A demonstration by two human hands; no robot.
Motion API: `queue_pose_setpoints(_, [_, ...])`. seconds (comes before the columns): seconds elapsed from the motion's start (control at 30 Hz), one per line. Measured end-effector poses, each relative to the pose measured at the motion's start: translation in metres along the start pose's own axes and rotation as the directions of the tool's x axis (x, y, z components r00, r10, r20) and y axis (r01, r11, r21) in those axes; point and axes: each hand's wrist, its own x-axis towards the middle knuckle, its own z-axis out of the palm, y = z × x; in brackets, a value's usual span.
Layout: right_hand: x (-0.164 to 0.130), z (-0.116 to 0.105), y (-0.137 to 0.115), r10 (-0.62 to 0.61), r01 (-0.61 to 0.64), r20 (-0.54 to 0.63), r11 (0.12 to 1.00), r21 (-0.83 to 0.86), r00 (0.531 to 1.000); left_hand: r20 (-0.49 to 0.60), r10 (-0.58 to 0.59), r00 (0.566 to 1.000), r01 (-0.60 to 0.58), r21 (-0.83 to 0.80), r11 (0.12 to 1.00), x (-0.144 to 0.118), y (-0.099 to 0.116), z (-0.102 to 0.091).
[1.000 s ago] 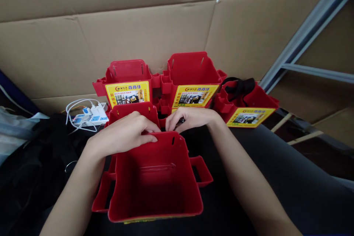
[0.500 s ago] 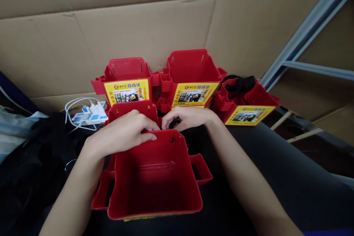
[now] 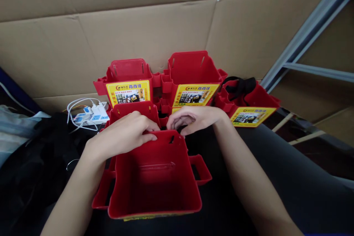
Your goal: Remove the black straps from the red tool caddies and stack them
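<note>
On the table (image 3: 279, 173), the front red bin (image 3: 151, 149) has its near-upright slot (image 3: 171, 139) just nearside of the right hand (image 3: 190, 118) — fingers curled, grip hidden — while the left hand (image 3: 128, 131), farther from that slot, pinches the far rim.

Red bins (image 3: 252, 117) sit on a black tabletop (image 3: 279, 171)

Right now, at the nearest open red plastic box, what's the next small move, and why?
Perhaps bring the bare right hand forward to pinch the small dark tip and ease it through: it shows at the narrow slot of the nearest open red plastic box, while the bare left hand grips that box's back wall.
</note>
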Motion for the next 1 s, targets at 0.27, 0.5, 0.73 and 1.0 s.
queue_pose_setpoints(0.27, [0.006, 0.01, -0.013, 0.052, -0.066, -0.066, 0.972, -0.227, 0.996, -0.301, -0.242, 0.923, 0.305, 0.183, 0.935, -0.001, 0.053, 0.021])
queue_pose_setpoints(0.5, [0.005, 0.013, -0.018, 0.107, -0.131, -0.107, 0.957, -0.26, 0.988, -0.113, -0.399, 0.91, 0.414, 0.322, 0.852, 0.018, 0.066, 0.042])
queue_pose_setpoints(0.73, [0.004, 0.018, -0.025, 0.148, -0.197, -0.168, 0.924, -0.328, 0.975, -0.198, -0.446, 0.873, 0.488, 0.316, 0.814, 0.006, 0.065, 0.024])
queue_pose_setpoints(1.0, [0.004, 0.019, -0.026, 0.087, -0.156, -0.191, 0.911, -0.382, 0.978, -0.178, -0.295, 0.939, 0.335, 0.282, 0.899, 0.026, 0.053, 0.033])
